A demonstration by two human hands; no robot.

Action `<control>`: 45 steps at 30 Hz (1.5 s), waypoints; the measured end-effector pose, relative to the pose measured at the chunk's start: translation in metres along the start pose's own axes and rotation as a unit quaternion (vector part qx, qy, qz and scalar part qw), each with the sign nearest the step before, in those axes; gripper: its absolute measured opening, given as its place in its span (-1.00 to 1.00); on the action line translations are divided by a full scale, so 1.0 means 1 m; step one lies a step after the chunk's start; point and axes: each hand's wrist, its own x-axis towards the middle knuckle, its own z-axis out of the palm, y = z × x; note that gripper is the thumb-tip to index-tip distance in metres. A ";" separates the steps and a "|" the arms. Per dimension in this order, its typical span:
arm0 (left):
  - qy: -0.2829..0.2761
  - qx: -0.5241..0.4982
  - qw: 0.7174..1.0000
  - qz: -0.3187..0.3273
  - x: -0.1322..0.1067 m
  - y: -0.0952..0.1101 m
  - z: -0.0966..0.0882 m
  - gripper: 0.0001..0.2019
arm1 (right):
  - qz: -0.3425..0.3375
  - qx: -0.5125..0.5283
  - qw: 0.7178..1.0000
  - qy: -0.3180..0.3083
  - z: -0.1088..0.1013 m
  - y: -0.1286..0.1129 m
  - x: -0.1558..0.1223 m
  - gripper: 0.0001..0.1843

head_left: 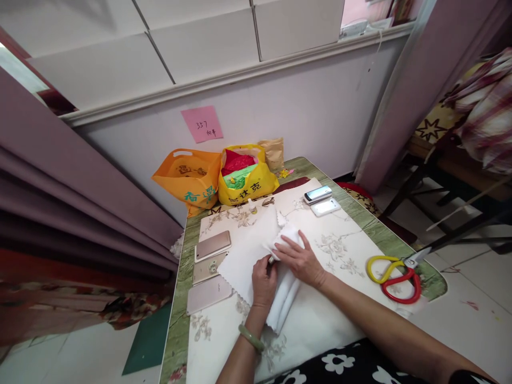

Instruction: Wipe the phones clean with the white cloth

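Observation:
A square of white cloth (248, 242) with a zigzag edge lies on the table, and a rolled or folded white bundle (285, 296) lies across it. My left hand (264, 281) is closed on a small dark thing at the bundle's edge that I cannot make out. My right hand (301, 260) lies flat on the upper end of the bundle, fingers stretched out and pressing it down. A green bangle (251, 338) is on my left wrist.
Three phones (210, 269) lie at the table's left edge and two more (322, 200) at the far right. Scissors (396, 274) with yellow and red handles sit at the right. An orange bag (191, 179) and a yellow bag (246, 178) stand against the wall.

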 end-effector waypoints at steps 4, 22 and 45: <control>-0.017 -0.007 1.000 -0.008 0.002 0.004 -0.002 -0.77 | 0.162 -0.032 0.986 0.029 -0.003 0.037 -0.004 -0.67; -0.005 0.131 0.989 0.064 -0.003 0.019 -0.006 -0.94 | 0.175 -0.010 0.980 0.099 -0.013 0.008 -0.006 -0.71; -0.032 0.155 0.985 0.064 -0.009 0.015 -0.003 -0.92 | 0.082 0.002 0.996 0.018 -0.004 0.014 0.003 -0.63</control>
